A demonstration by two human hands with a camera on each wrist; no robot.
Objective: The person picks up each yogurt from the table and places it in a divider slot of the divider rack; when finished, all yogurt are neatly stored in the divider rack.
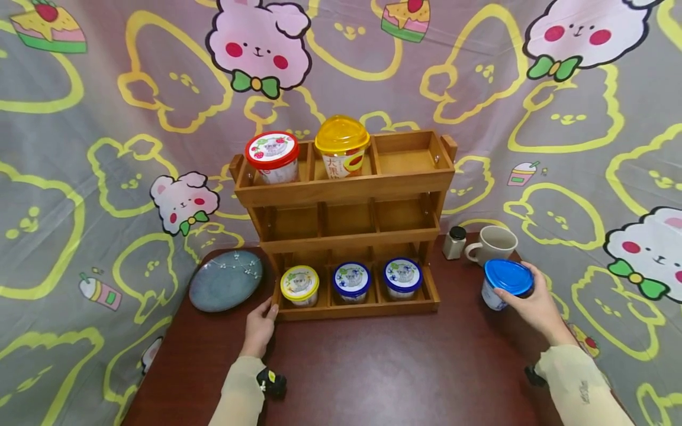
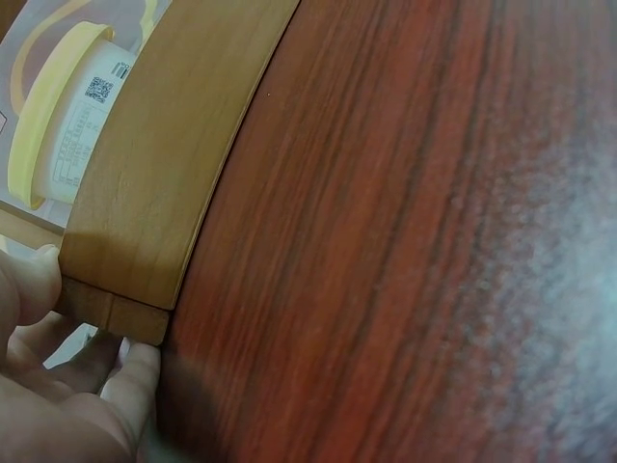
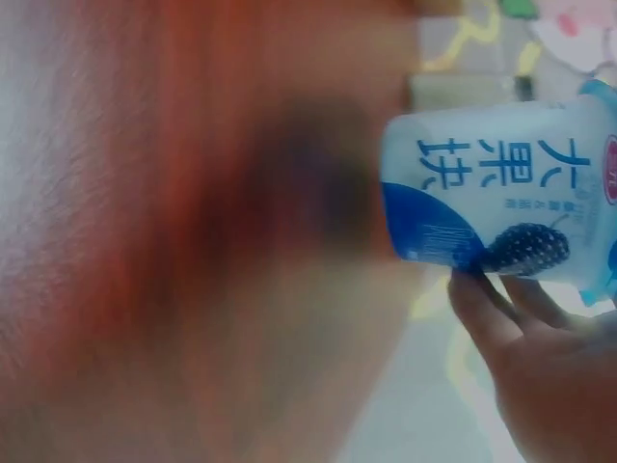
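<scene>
In the head view my right hand (image 1: 537, 305) grips a yogurt cup (image 1: 508, 284) with a bright blue lid, at the right side of the table. The right wrist view shows the cup (image 3: 492, 193) with its blackberry picture, fingers along its side. My left hand (image 1: 260, 325) holds the lower left front corner of a three-tier wooden rack (image 1: 346, 188). Seen from the left wrist, the thumb (image 2: 37, 280) lies on one side of that corner and the fingers bend round the other. A yellow-lidded cup (image 1: 300, 285) sits in the bottom tier beside this hand.
Two blue-rimmed cups (image 1: 351, 281) share the bottom tier; a red-lidded cup (image 1: 273, 155) and a yellow dome-lidded cup (image 1: 342, 147) stand on top. Left of the rack is a grey-blue plate (image 1: 226, 281). A small jar (image 1: 454, 244) and a mug (image 1: 495, 244) stand behind the right hand.
</scene>
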